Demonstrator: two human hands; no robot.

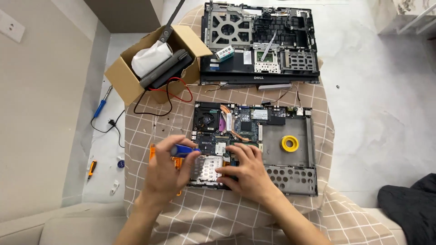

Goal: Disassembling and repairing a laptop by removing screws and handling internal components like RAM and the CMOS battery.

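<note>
On the checked cloth (pixel 218 213) in front of you lies the opened laptop base (pixel 290 181), its motherboard (pixel 227 131) bare, with the fan (pixel 207 119) and copper heat pipe (pixel 232 129) at the far left corner. Your left hand (pixel 168 170) is closed around a blue-handled screwdriver (pixel 186 150), held with the handle across the palm so the tip points down toward the perforated metal plate (pixel 206 169) at the near left of the base; the tip itself is hidden behind your fingers. Your right hand (pixel 243 170) holds nothing: it lies flat, fingers spread, pressing on the front edge of the board just beside that plate, which looks like a way to steady the chassis while the tool works.

A yellow roll of tape (pixel 289 144) sits in the empty bay on the right (parked there, out of the way of the board). Beyond the base rests the removed upper cover (pixel 259 41), inner side up, kept apart. To its left a cardboard box (pixel 131 77) holds a battery pack (pixel 165 68) and a white wad, with red and black wires (pixel 168 97) trailing out.
</note>
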